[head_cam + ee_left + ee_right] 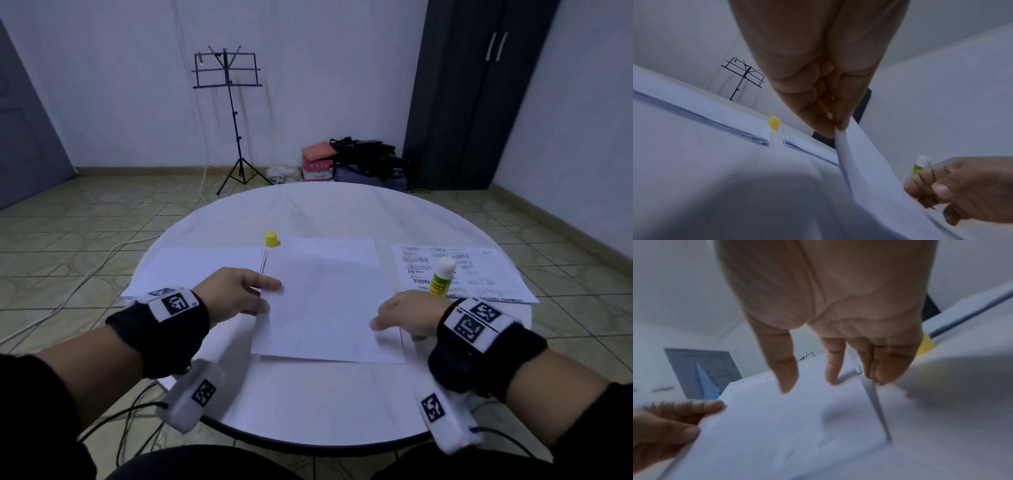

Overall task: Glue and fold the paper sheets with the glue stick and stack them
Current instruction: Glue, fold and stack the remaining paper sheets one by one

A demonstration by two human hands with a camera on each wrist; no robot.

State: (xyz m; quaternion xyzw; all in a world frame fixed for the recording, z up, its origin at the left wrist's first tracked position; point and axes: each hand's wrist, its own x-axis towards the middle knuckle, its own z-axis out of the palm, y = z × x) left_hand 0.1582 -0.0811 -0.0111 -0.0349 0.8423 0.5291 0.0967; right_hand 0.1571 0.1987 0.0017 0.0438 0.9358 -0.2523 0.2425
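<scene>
Round and white, the table (pixel 308 404) carries printed sheets (pixel 479 274) at the right reading "SAMPLE", "AIR MAIL" and "FRAGILE". One uncapped glue stick (pixel 442 278) stands on them; its yellow cap (pixel 271 239) sits further back. The left hand (pixel 236 291) pinches the left edge of the middle paper sheet (pixel 325 308), lifting it. The right hand (pixel 409 317) hovers over the sheet's right edge, fingers loosely spread, holding nothing. A white stack (pixel 198 270) lies left.
</scene>
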